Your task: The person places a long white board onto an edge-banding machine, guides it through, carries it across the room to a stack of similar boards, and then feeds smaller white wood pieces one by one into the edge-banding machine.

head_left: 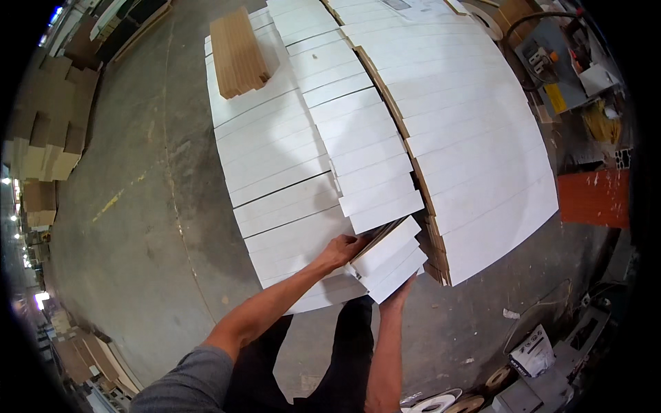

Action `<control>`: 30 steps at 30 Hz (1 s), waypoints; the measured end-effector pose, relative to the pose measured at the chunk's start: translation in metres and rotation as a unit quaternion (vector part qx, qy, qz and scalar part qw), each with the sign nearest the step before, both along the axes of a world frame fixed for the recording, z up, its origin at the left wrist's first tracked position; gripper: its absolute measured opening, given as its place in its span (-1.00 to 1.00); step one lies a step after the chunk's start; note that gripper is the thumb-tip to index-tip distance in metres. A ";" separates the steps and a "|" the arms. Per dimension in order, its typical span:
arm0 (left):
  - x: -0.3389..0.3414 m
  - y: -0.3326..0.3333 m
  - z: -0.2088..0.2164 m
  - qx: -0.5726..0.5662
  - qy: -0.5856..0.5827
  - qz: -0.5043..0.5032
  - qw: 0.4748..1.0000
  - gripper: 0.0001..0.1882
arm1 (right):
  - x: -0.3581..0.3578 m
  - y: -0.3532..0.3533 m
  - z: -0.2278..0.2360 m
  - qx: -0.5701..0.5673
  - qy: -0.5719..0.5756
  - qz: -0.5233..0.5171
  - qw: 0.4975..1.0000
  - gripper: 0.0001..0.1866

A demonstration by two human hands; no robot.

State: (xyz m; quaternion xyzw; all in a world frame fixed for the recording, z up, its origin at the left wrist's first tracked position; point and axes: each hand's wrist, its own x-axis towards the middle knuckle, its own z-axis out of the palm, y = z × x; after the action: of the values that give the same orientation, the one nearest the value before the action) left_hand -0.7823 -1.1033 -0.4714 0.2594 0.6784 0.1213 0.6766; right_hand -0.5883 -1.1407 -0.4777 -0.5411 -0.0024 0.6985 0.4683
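A small stack of white boards [391, 256], tilted and slightly fanned, is held between my two hands at the near edge of a large pile. My left hand [344, 249] grips its left end, with the fingers partly hidden behind the boards. Around the lower right corner is my right hand [399, 294], its fingers mostly out of sight under the stack. Right beyond them lie rows of white boards [372, 162], packed side by side. To the right, past a gap showing brown edges, spreads another wide section of white boards [482, 138].
A bundle of brown strips [237, 54] sits on the pile's far left. Stacked cardboard [51, 124] stands across the concrete floor [144, 206] at left. On the right are a machine [551, 65], an orange-red box [593, 198] and rolls [437, 401] near the floor.
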 end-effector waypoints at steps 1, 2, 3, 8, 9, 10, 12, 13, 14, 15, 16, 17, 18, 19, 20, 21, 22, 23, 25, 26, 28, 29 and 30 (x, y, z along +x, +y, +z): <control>0.008 -0.002 -0.003 0.039 0.036 -0.014 0.999 -0.29 | 0.006 0.000 0.000 0.006 0.004 -0.005 1.000 -0.22; 0.016 -0.005 -0.009 0.076 0.069 -0.028 0.994 -0.24 | 0.013 0.007 -0.012 0.038 0.017 -0.006 0.999 -0.22; 0.025 -0.008 -0.013 0.094 0.071 -0.026 0.993 -0.35 | 0.025 0.003 -0.020 0.054 0.020 -0.014 0.998 -0.22; -0.003 -0.009 -0.034 0.171 0.013 0.033 0.985 -0.57 | -0.010 0.005 -0.008 -0.004 -0.059 -0.011 0.998 -0.21; 0.009 0.005 -0.006 0.049 -0.029 0.149 0.987 -0.46 | -0.005 0.003 -0.010 0.015 -0.052 -0.030 0.998 -0.19; 0.009 0.004 0.007 0.043 -0.026 0.145 0.988 -0.46 | -0.010 0.000 -0.007 0.009 -0.050 -0.035 0.998 -0.19; 0.007 -0.002 0.018 0.099 -0.040 0.153 0.982 -0.31 | -0.014 0.000 0.005 0.024 -0.015 0.000 1.000 -0.14; 0.007 -0.002 0.015 0.097 -0.041 0.150 0.983 -0.31 | -0.015 0.001 0.004 0.022 -0.017 -0.003 1.000 -0.14; 0.006 -0.002 0.011 0.080 -0.062 0.160 0.982 -0.32 | -0.016 0.003 0.002 0.031 -0.012 -0.002 0.999 -0.14; 0.004 -0.004 0.006 0.063 -0.083 0.170 0.980 -0.34 | -0.017 0.002 0.000 0.042 -0.007 0.000 0.999 -0.15; 0.002 -0.006 0.001 0.047 -0.051 0.178 0.982 -0.31 | -0.019 0.002 -0.001 0.041 -0.008 -0.002 0.999 -0.15; 0.001 -0.010 -0.002 0.046 -0.051 0.176 0.982 -0.31 | -0.022 0.001 -0.002 0.033 -0.014 -0.005 0.999 -0.16; 0.005 -0.017 0.004 0.110 0.003 0.150 0.983 -0.30 | -0.021 -0.004 -0.004 0.023 -0.023 -0.007 0.999 -0.17; 0.007 -0.019 0.004 0.122 0.019 0.132 0.983 -0.29 | -0.019 -0.007 -0.006 0.014 -0.031 -0.010 0.999 -0.18; 0.008 -0.021 0.005 0.134 0.036 0.115 0.984 -0.28 | -0.015 -0.011 -0.010 0.031 -0.020 -0.006 0.999 -0.18; 0.009 -0.022 0.007 0.146 0.054 0.098 0.983 -0.27 | -0.014 -0.012 -0.012 0.029 -0.021 -0.008 0.999 -0.18; 0.010 -0.022 0.009 0.110 0.019 0.121 0.986 -0.29 | -0.012 -0.014 -0.014 0.042 -0.007 -0.007 0.999 -0.18; 0.010 -0.023 0.011 0.074 -0.016 0.142 0.987 -0.30 | -0.011 -0.016 -0.016 0.056 0.006 -0.006 0.998 -0.18; 0.008 -0.022 0.017 0.046 -0.029 0.152 0.987 -0.31 | -0.016 -0.018 -0.015 0.058 -0.001 -0.011 0.998 -0.18; 0.009 -0.022 0.020 0.019 -0.041 0.164 0.985 -0.32 | -0.018 -0.019 -0.015 0.061 -0.007 -0.014 0.998 -0.18; 0.013 -0.027 0.032 0.093 -0.018 0.145 0.985 -0.33 | -0.019 -0.021 -0.013 0.046 0.010 -0.016 0.999 -0.17; 0.013 -0.031 0.030 0.124 -0.007 0.130 0.984 -0.34 | -0.020 -0.021 -0.013 0.033 0.027 -0.016 0.999 -0.16; 0.015 -0.033 0.029 0.154 0.002 0.117 0.981 -0.35 | -0.020 -0.021 -0.014 0.050 0.007 0.003 0.999 -0.10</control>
State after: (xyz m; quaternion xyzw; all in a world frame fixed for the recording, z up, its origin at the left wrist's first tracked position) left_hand -0.7676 -1.1366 -0.4428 0.2800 0.6786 0.3020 0.6082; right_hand -0.6079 -1.1622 -0.4922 -0.5124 -0.0357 0.7025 0.4926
